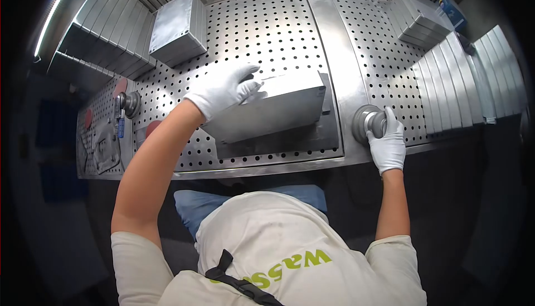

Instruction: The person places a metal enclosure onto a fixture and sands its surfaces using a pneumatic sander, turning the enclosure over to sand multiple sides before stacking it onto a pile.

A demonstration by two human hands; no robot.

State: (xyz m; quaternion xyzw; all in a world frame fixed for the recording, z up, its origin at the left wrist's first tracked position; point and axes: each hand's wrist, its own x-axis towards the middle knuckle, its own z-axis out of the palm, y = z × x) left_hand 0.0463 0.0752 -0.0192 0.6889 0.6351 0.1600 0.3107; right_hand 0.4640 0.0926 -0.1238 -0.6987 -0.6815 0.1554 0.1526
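A long brushed-metal box [273, 113] sits at an angle over a dark mat [312, 140] on the perforated metal bench. My white-gloved left hand [223, 90] is at the box's upper left end, thumb and forefinger bent over its top edge; the other fingers are partly hidden. To the right, my gloved right hand [388, 145] is closed around a round grey sander-like tool [365, 123], which stands by the solid metal strip [346, 77].
Metal boxes line the back left [177, 27] and back right [421, 19]. Long metal pieces [451, 86] stand in a row at the right. A second round tool [131, 104], reddish discs [120, 87] and a grey cloth-like item [106, 145] lie at the left.
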